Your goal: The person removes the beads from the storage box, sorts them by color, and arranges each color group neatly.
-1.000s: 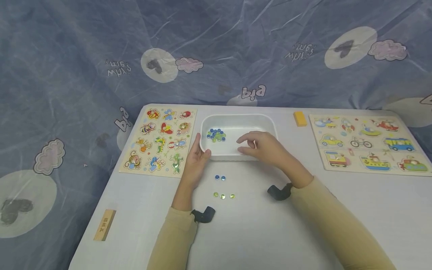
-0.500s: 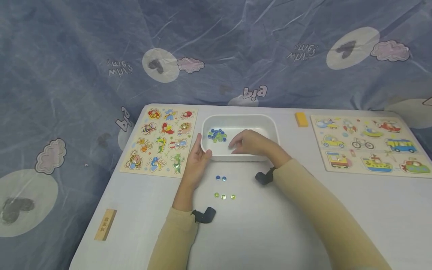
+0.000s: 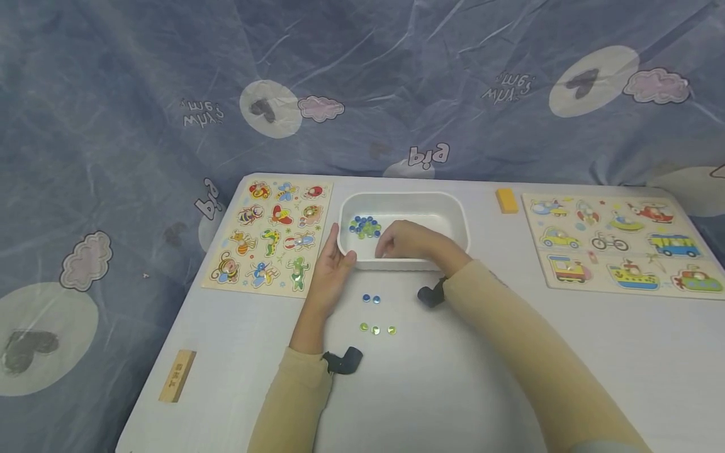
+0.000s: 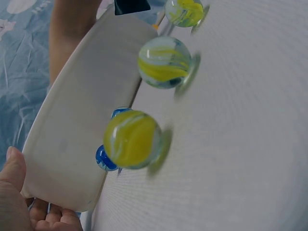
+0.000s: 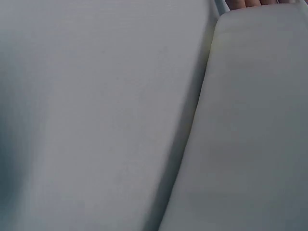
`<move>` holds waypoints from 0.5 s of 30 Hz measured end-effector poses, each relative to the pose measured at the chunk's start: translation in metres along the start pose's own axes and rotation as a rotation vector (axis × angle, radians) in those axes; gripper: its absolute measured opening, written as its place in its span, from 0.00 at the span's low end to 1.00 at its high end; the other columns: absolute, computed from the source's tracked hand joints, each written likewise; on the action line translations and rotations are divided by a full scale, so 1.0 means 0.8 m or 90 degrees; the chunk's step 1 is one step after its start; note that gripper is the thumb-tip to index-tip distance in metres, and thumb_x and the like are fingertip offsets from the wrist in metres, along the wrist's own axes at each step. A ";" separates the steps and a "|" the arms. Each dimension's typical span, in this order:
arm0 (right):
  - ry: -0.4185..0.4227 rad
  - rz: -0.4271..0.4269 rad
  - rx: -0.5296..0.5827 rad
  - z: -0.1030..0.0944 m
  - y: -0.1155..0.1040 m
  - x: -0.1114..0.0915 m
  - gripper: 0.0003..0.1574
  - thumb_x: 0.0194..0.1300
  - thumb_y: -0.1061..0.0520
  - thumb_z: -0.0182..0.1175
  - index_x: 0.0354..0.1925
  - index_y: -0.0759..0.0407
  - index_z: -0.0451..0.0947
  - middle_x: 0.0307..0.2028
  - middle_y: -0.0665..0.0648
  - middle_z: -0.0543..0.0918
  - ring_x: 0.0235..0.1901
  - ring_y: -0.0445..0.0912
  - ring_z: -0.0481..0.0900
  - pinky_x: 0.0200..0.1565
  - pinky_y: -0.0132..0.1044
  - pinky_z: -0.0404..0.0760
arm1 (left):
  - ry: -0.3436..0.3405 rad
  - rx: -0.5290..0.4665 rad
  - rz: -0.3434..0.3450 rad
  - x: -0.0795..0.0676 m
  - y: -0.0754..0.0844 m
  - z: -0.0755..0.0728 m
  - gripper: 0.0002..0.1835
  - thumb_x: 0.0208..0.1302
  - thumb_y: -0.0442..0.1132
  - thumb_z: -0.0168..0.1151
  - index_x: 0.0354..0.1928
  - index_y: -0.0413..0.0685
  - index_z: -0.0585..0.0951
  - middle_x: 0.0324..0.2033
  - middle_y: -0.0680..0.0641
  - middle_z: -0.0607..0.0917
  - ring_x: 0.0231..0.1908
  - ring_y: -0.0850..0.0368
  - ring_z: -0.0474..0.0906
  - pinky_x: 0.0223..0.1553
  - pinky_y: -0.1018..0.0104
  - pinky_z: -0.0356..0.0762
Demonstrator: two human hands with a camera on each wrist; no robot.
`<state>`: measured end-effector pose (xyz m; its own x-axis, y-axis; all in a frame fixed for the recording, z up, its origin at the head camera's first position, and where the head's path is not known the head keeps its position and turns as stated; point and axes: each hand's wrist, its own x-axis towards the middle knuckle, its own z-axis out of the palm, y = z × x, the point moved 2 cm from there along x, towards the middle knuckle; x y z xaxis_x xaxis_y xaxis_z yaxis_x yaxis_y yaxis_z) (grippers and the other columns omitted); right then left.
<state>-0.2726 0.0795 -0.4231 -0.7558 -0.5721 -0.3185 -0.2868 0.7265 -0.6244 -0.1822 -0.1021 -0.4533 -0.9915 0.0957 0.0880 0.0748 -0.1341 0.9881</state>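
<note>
My left hand grips the left front corner of a white plastic tub, thumb at the rim, fingers below in the left wrist view. My right hand reaches over the front rim into the tub, fingers bent down; its fingertips are hidden. A cluster of blue and yellow-green glass marbles lies in the tub's left part, just left of these fingers. On the table in front sit two blue marbles and a row of three yellow marbles, seen close up as a yellow marble in the left wrist view.
An insect puzzle board lies left of the tub and a vehicle puzzle board at the right. A yellow block is near the right board. A wooden block lies at the left edge. A blue curtain hangs behind the table.
My right hand has moved left and lower inside the tub, toward the marble cluster, its fingers now bent downward. My left hand keeps its grip, and the marbles on the table have not moved.
</note>
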 end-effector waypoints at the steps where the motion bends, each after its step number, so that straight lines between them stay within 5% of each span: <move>1: -0.002 -0.001 0.000 0.001 -0.001 0.002 0.10 0.50 0.60 0.67 0.31 0.45 0.87 0.29 0.48 0.86 0.30 0.45 0.80 0.36 0.33 0.81 | 0.000 -0.001 0.001 0.000 0.000 0.000 0.39 0.69 0.37 0.53 0.75 0.54 0.44 0.75 0.53 0.45 0.75 0.52 0.41 0.74 0.61 0.48; 15: 0.005 -0.057 -0.030 0.010 -0.011 0.020 0.10 0.54 0.60 0.64 0.33 0.46 0.86 0.21 0.50 0.78 0.25 0.43 0.73 0.31 0.31 0.76 | -0.006 -0.002 0.009 0.002 -0.005 -0.003 0.40 0.69 0.37 0.53 0.75 0.52 0.43 0.75 0.55 0.45 0.75 0.55 0.41 0.74 0.61 0.48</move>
<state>-0.2777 0.0610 -0.4284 -0.7303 -0.6330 -0.2569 -0.3812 0.6897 -0.6156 -0.1843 -0.1041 -0.4574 -0.9893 0.1027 0.1034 0.0887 -0.1385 0.9864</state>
